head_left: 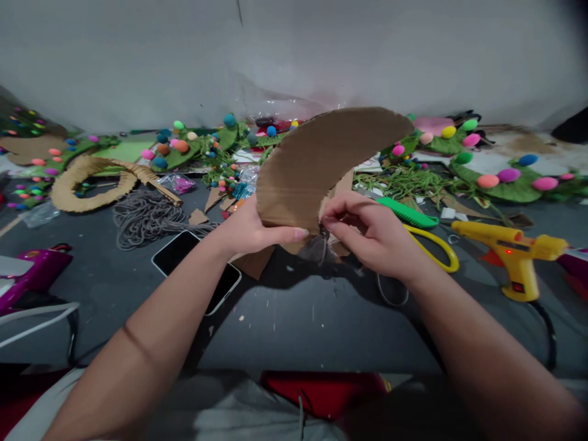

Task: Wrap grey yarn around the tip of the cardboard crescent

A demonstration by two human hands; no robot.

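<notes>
A curved brown cardboard piece (312, 165), shaped like a crescent, is held up above the dark table. My left hand (257, 229) grips its lower left edge, thumb across the front and the other fingers hidden behind. At the inner lower edge, my right hand (362, 229) pinches grey yarn (316, 248) between thumb and forefinger. The yarn hangs in a bunch below the cardboard, and a thin loop of it trails under my right hand. More cardboard shows behind the piece.
A phone (177, 251) lies beneath my left forearm, near a tangle of grey yarn (142, 220) and a paper-wrapped ring (87, 199). Yellow-handled scissors (448, 254), a green tool (408, 212) and a yellow glue gun (514, 248) lie right. Felt leaves with coloured balls line the back.
</notes>
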